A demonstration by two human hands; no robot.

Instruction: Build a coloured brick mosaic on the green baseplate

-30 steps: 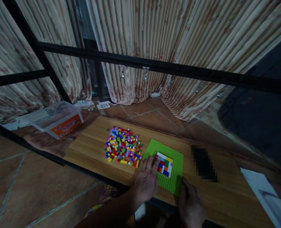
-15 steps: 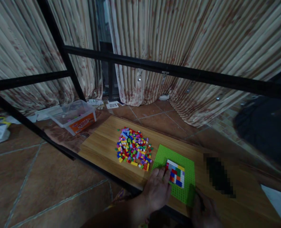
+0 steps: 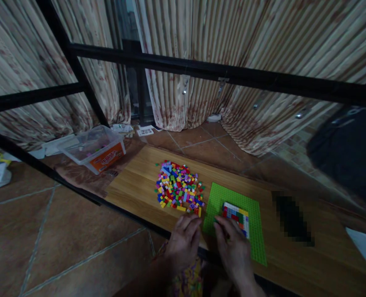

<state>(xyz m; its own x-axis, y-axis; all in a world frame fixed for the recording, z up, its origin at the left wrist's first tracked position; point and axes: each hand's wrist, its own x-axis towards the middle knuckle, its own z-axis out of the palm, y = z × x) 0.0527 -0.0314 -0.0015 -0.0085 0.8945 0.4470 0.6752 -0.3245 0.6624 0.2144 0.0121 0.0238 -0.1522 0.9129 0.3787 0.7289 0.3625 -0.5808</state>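
A green baseplate (image 3: 257, 231) lies on the wooden board, carrying a flat rectangle of toy bricks (image 3: 237, 210) in several colours. My right hand (image 3: 235, 245) is over the plate's front left part, beside the brick rectangle and covering some of it. Its thumb and index finger are pinched; whatever is between them is too small to make out. Left of the plate, by the near edge of the brick pile (image 3: 179, 185), my left hand (image 3: 184, 237) has its fingers curled together. What it holds, if anything, is hidden.
A clear plastic tub (image 3: 93, 148) with an orange label stands on the floor beyond the board's (image 3: 133, 181) left end. Black metal bars (image 3: 170, 64) cross in front of the curtains. A pixelated dark patch (image 3: 292, 218) lies right of the plate.
My left hand has left the brick rectangle and moved left towards the pile. My right hand has moved from the plate's front right corner to its left part. The view has shifted slightly.
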